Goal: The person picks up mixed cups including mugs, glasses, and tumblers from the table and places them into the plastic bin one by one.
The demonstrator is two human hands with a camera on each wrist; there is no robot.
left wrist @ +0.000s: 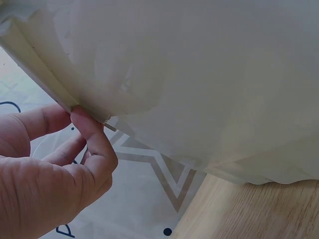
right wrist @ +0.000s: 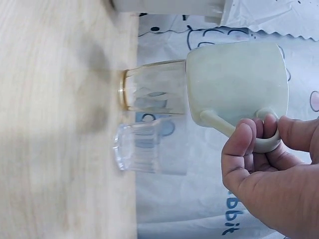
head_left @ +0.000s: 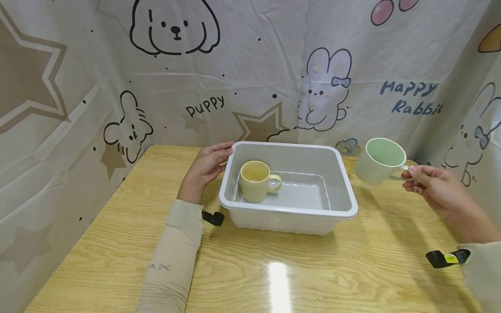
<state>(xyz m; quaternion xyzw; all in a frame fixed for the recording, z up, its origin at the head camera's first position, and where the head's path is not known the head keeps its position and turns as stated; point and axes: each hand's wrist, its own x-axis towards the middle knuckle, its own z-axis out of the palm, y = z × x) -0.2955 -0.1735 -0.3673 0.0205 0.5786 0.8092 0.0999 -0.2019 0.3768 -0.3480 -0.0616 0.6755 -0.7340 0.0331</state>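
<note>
My right hand (head_left: 438, 187) grips the handle of a pale green mug (head_left: 377, 163), lifted above the table to the right of a white plastic tub (head_left: 285, 219). In the right wrist view, the fingers curl through the handle of the mug (right wrist: 239, 79). A yellow mug (head_left: 254, 187) stands upright inside the tub on its left side, handle pointing right. At the tub's far left corner, my left hand (head_left: 209, 164) holds the rim. The left wrist view shows its fingers (left wrist: 94, 137) bent against the underside of the rim (left wrist: 45, 74).
Behind the green mug stands an amber-tinted glass (right wrist: 154, 89), with a clear glass (right wrist: 149, 147) beside it. The wooden table (head_left: 219, 269) carries everything. A printed curtain (head_left: 250, 78) hangs along the back and sides.
</note>
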